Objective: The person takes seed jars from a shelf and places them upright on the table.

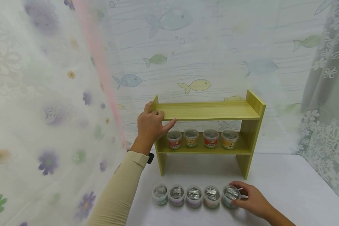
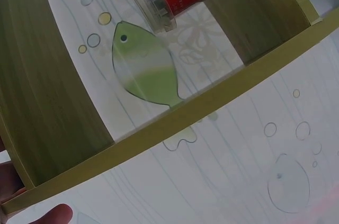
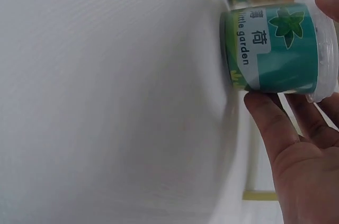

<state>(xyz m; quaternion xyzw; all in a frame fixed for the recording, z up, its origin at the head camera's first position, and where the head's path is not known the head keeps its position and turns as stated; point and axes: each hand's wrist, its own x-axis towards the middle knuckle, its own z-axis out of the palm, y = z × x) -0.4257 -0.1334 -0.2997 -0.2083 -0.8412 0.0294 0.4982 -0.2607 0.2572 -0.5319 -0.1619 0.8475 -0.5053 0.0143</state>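
My left hand [image 1: 150,125] grips the upper left corner of a yellow-green wooden shelf [image 1: 206,110], fingers over the side panel and thumb along the front. In the left wrist view, only its fingertips show at the lower left, by the board's end. My right hand [image 1: 251,199] holds a clear-lidded plastic cup [image 1: 231,197] at the right end of a row on the white table, thumb at the near side of the rim and fingers round the far side. The right wrist view shows this cup's teal label [image 3: 286,49] with a green leaf and "little garden".
Several similar cups [image 1: 194,197] with silvery contents stand left of the held one. On the shelf's middle board, several cups with red and orange labels [image 1: 211,138] stand in a row. Fish-printed curtain [image 1: 197,84] hangs behind, and flowered curtains flank both sides.
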